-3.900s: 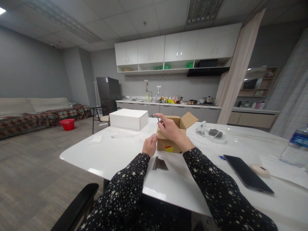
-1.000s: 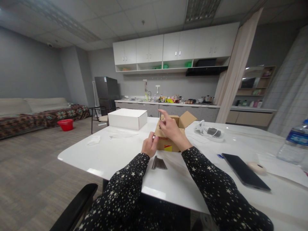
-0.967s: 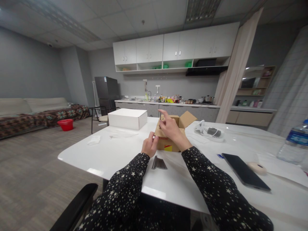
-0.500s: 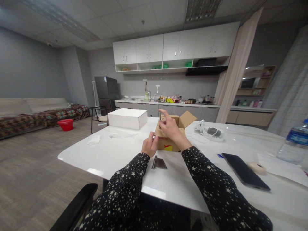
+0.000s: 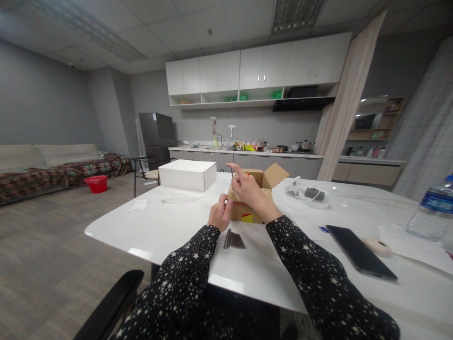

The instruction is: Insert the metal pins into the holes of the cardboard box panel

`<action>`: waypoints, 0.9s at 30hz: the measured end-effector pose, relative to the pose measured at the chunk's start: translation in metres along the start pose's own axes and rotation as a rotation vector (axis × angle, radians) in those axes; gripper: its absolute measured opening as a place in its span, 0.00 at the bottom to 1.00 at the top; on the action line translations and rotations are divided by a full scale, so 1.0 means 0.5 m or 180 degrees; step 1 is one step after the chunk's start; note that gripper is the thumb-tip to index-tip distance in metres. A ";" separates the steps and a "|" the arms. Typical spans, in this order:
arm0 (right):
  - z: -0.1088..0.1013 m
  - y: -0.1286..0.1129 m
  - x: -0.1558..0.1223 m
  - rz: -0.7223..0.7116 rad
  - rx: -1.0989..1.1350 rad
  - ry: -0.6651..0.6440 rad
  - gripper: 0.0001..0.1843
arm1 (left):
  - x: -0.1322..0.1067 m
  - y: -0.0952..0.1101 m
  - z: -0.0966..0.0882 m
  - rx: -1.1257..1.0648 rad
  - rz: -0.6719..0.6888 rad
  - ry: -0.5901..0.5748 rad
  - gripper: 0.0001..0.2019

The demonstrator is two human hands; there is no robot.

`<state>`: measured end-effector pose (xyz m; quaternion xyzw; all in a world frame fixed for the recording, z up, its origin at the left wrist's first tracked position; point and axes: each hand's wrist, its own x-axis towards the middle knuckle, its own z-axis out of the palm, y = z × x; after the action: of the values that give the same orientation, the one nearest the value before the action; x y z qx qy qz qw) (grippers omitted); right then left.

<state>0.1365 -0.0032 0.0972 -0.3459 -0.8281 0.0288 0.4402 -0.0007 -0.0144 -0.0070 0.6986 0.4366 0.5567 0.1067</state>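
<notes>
A small brown cardboard box (image 5: 252,213) stands on the white table with its flaps up and a red and yellow label on the near side. My left hand (image 5: 221,213) is closed at the box's near left edge, fingertips gripping the cardboard flap. Above that same flap, my right hand (image 5: 247,187) pinches a thin dark metal rod (image 5: 232,173), held nearly upright with the index finger at its top. Its lower end is hidden behind the fingers. Several similar metal rods (image 5: 234,239) lie fanned side by side on the table, just nearer than the box.
A white box (image 5: 187,174) sits at the back left. To the right are a white cable with a round white item (image 5: 314,196), a dark phone (image 5: 361,252), and a water bottle (image 5: 433,208). A thin plastic wrapper (image 5: 138,206) lies at the left.
My right hand has shifted slightly left, and the rod's top has tilted left with it. My left hand and the box keep their places.
</notes>
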 end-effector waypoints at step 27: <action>-0.006 0.021 0.003 0.0332 -0.0027 0.0163 0.32 | -0.001 0.004 -0.001 0.0047 -0.0018 -0.0040 0.13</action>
<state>0.1439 0.0050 0.0964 -0.3911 -0.7976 0.0393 0.4576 -0.0003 -0.0160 -0.0058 0.7016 0.4420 0.5488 0.1059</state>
